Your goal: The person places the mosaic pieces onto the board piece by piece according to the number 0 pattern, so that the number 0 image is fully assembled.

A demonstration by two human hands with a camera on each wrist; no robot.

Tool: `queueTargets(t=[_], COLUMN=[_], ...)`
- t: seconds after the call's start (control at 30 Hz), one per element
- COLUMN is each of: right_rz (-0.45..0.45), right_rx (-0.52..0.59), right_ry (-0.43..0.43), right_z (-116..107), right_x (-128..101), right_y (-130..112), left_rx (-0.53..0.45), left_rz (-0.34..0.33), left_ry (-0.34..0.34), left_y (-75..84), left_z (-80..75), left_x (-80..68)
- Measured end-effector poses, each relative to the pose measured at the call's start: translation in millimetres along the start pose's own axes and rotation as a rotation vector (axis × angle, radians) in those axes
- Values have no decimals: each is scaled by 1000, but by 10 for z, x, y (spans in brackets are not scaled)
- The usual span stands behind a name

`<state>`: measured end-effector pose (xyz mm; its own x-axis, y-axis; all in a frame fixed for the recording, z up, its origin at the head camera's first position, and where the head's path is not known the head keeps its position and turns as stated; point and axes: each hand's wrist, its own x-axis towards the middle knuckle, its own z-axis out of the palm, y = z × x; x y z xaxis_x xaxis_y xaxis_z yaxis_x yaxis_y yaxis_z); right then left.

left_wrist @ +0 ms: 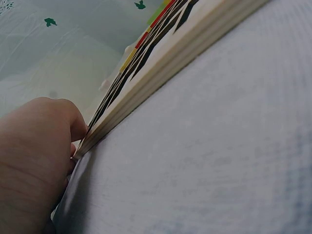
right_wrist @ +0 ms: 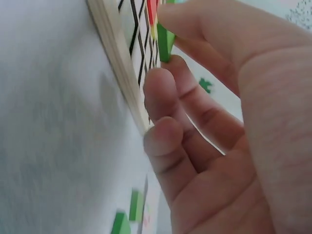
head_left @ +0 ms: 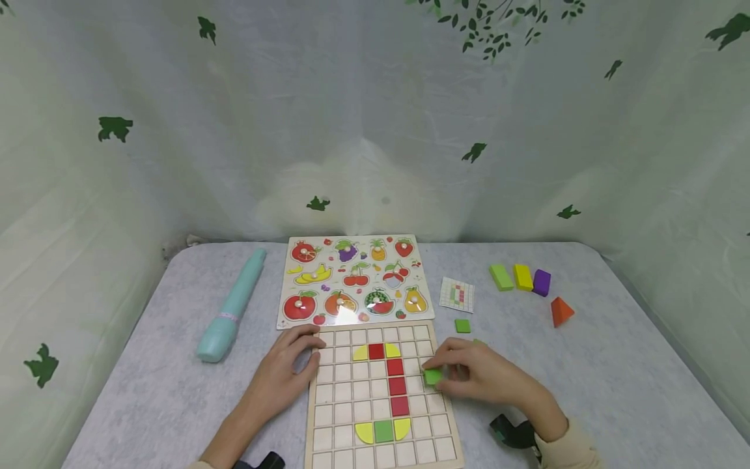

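A wooden grid board (head_left: 328, 415) lies at the front of the table. Red squares, yellow quarter-round pieces and a green square sit in its cells. My left hand (head_left: 290, 366) rests at its upper left corner, fingertips on the frame and thumb at the left edge. Between thumb and fingertips, my right hand (head_left: 489, 372) pinches a green square block (head_left: 432, 376) over the board's right side. The right wrist view shows that green block (right_wrist: 165, 43) held on edge, close to the grid, with the other fingers curled near the board's rim.
Behind the board lies a fruit puzzle (head_left: 334, 260), with a small pattern card (head_left: 457, 295) to its right. A green square (head_left: 462, 326) lies near the card. Green, yellow, purple (head_left: 541, 283) and orange (head_left: 561, 312) blocks lie farther right. A teal bottle-shaped object (head_left: 231, 312) lies left.
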<state>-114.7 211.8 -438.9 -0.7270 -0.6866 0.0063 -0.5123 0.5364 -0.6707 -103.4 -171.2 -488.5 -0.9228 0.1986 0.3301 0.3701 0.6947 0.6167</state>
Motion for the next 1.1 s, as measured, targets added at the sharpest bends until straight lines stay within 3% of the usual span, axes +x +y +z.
queueTargets(t=[0.53, 1.1], right_rz=[-86, -96], right_rx=[6, -130], right_ry=[45, 50], right_z=[360, 718], right_x=[254, 411], right_y=[-388, -698], left_rx=[-1, -13], left_rz=[18, 4], left_ry=[18, 5], left_y=[-10, 33], left_z=[13, -24], left_x=[7, 1])
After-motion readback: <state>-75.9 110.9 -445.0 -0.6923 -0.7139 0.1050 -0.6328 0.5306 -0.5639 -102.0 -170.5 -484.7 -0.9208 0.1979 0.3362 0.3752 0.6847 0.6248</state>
